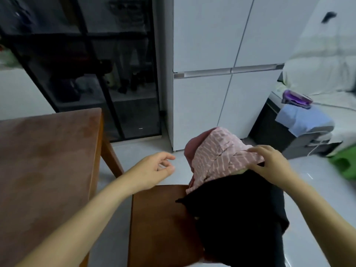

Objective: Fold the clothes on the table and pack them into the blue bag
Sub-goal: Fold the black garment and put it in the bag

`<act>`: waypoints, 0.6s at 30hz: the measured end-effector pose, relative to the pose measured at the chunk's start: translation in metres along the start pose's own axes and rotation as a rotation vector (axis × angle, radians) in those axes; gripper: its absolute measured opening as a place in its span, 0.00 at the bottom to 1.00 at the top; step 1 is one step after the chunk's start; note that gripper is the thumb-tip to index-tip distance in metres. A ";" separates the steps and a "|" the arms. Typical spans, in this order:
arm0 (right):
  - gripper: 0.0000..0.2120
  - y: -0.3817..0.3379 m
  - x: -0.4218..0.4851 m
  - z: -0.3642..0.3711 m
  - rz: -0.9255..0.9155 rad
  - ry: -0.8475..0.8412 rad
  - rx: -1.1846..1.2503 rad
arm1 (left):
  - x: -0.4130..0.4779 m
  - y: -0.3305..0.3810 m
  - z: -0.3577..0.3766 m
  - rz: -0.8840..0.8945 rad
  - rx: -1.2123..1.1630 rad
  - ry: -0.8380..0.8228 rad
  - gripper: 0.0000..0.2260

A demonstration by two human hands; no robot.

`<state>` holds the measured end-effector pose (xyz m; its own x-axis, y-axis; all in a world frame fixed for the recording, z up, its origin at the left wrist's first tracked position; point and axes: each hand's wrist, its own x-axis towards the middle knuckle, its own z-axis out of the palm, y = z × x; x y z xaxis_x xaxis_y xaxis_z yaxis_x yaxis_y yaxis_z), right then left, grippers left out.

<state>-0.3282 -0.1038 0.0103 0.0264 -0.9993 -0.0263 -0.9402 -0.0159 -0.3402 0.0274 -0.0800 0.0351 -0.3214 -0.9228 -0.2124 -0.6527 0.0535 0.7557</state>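
A pink striped garment [217,155] lies heaped on a black garment [240,212], both draped over a wooden chair [159,218] to the right of the table. My right hand [269,162] rests on the pink garment's right edge, its fingers curled over the cloth. My left hand [154,170] hovers in the air just left of the pile, fingers loosely curled and holding nothing. The wooden table [48,160] at the left shows a bare brown top. No blue bag is in view.
A white fridge [221,74] stands behind the chair and a dark glass cabinet [96,74] to its left. At the right are a sofa with a light cover [327,64], a dark box with a blue cloth [302,120] and a green object [344,162] on the floor.
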 end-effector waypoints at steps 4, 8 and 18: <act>0.29 0.034 0.019 -0.001 0.068 -0.183 0.218 | 0.015 0.006 0.011 -0.008 0.022 -0.009 0.16; 0.21 0.050 0.039 0.000 0.183 -0.130 0.409 | 0.023 0.005 0.015 -0.023 0.047 -0.020 0.14; 0.17 0.101 -0.005 0.007 0.359 -0.199 0.559 | 0.034 0.005 0.032 -0.027 0.128 -0.082 0.10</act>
<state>-0.4206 -0.1003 -0.0306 -0.1415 -0.9135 -0.3813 -0.5880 0.3874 -0.7100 -0.0090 -0.0992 0.0117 -0.3543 -0.8904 -0.2857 -0.7422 0.0819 0.6651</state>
